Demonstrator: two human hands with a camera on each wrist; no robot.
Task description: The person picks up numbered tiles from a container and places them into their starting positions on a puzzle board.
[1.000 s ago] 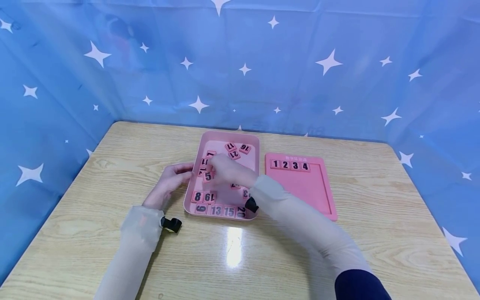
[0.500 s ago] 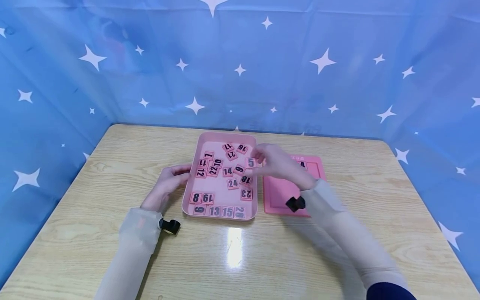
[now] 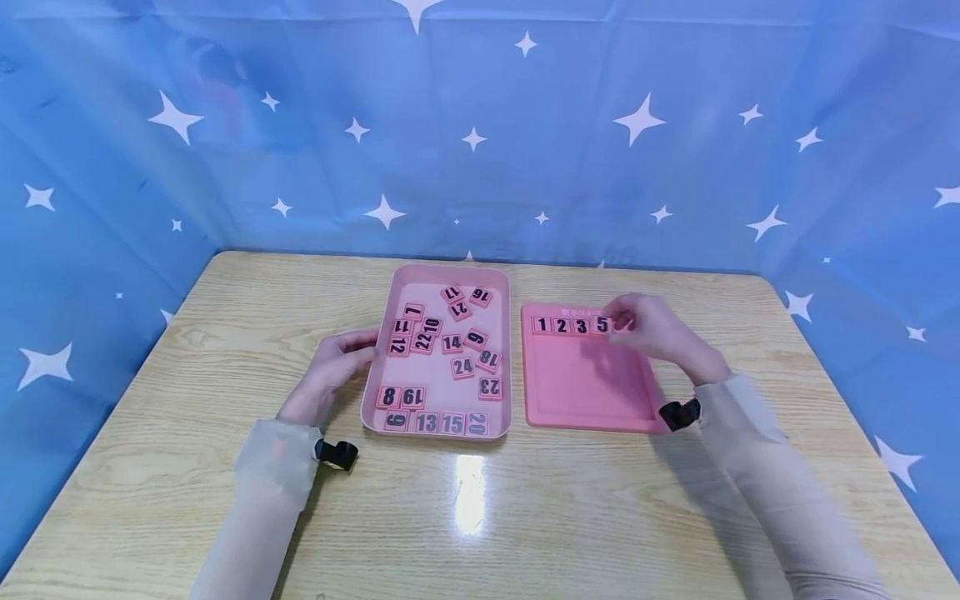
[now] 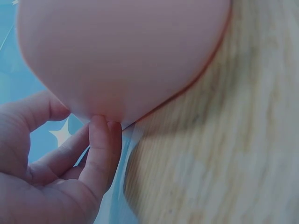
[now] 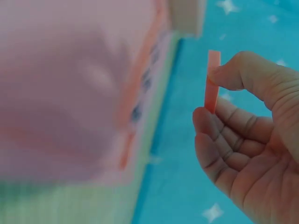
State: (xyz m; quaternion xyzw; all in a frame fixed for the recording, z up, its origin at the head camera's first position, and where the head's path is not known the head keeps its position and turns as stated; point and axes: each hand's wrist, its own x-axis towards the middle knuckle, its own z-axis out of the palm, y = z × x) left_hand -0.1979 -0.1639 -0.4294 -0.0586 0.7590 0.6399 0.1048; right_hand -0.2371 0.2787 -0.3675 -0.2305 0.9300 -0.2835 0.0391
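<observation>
A pink number tile marked 5 is pinched by my right hand over the top row of the pink square board. In the right wrist view the tile shows edge-on between thumb and fingers. Tiles 1, 2 and 3 sit in that row to its left; tile 4 is hidden behind the 5 and the hand. My left hand rests its fingertips against the left wall of the pink tray. From the left wrist, thumb and fingers touch the tray's outside.
Several loose number tiles lie in the tray at various angles, among them 14 and 24. Tray and board stand side by side on a wooden table. A blue star-patterned cloth hangs behind the table.
My right hand took the 5 from the tray's left part, carried it rightward past the tray edge, and now holds it over the board. The left hand stays by the tray.
</observation>
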